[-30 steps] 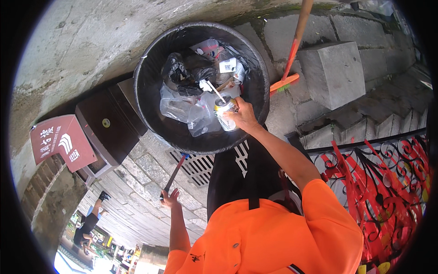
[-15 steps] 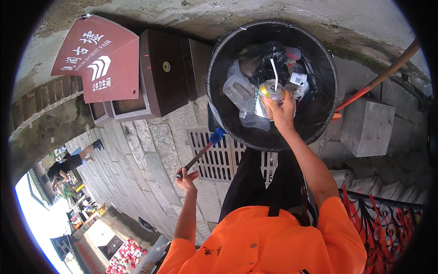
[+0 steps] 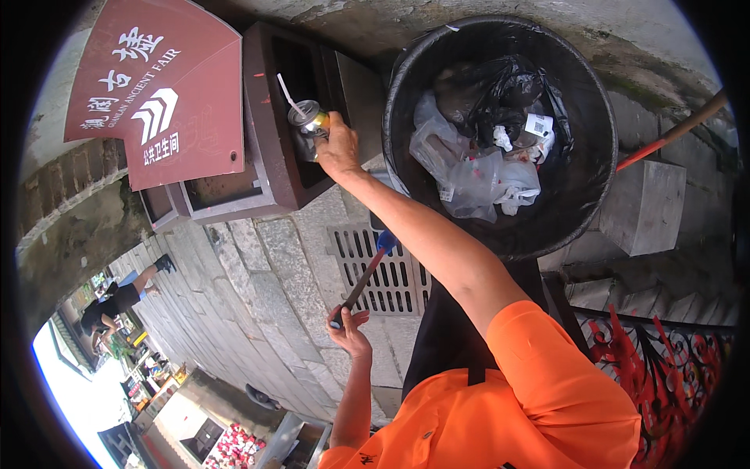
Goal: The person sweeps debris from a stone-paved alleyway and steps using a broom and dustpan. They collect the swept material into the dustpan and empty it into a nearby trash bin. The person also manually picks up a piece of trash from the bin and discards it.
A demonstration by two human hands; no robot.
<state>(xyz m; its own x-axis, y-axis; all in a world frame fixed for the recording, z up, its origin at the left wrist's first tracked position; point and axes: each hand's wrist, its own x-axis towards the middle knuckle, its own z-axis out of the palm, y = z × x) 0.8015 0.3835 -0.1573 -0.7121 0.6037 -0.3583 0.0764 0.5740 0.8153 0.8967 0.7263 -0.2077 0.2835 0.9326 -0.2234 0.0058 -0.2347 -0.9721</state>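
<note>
My right hand [image 3: 339, 145] is closed around a drink can [image 3: 307, 117], silver and yellow, with a white straw [image 3: 288, 93] standing out of its top. The can is at the dark opening of a brown box-shaped bin housing [image 3: 283, 160]; whether it touches the housing I cannot tell. Lower down, my left hand [image 3: 349, 334] grips the dark end of a long-handled tool [image 3: 364, 283]. Its shaft slants up to a blue part, and the far end is hidden behind my right forearm. Right of the housing stands a round black bin [image 3: 500, 254] holding plastic bags [image 3: 480, 176] and crumpled waste.
A red-brown sign [image 3: 176, 94] leans out at the upper left. Underfoot are stone paving and a metal drain grate [image 3: 375, 270]. A wooden pole [image 3: 672, 129], a grey stone block [image 3: 644, 207] and red-black ironwork [image 3: 660, 367] stand on the right. A person [image 3: 117, 301] is far left.
My right hand has carried the can left, out of the black bin and over to the brown housing. My left hand still holds the tool, and the view has shifted slightly.
</note>
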